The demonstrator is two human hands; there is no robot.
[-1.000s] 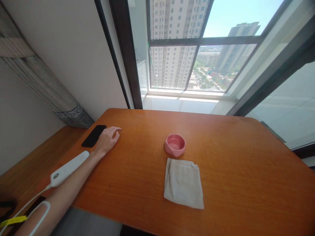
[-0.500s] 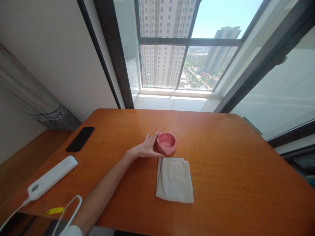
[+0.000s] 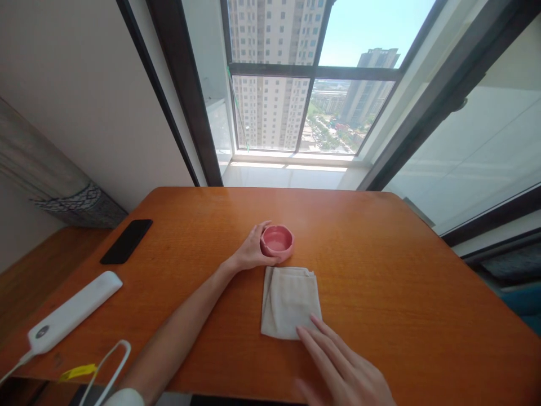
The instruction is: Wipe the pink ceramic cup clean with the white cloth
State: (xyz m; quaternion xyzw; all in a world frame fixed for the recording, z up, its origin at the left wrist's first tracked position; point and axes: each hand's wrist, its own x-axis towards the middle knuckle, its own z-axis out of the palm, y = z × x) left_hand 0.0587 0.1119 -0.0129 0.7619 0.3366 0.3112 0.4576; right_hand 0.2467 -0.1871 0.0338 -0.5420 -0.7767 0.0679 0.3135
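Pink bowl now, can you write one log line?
left hand: gripping pink bowl | right hand: open, at folded cloth near-right corner | bowl: on table

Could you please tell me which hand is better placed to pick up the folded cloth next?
Probably the right hand: its fingertips are at the near right corner of the cloth, and it appears to hold nothing. The left hand is around the side of the pink bowl.

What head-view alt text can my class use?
The left hand cups a pink bowl on a wooden table; the right hand is at the near edge of a folded pale cloth. A black phone and white device lie left.
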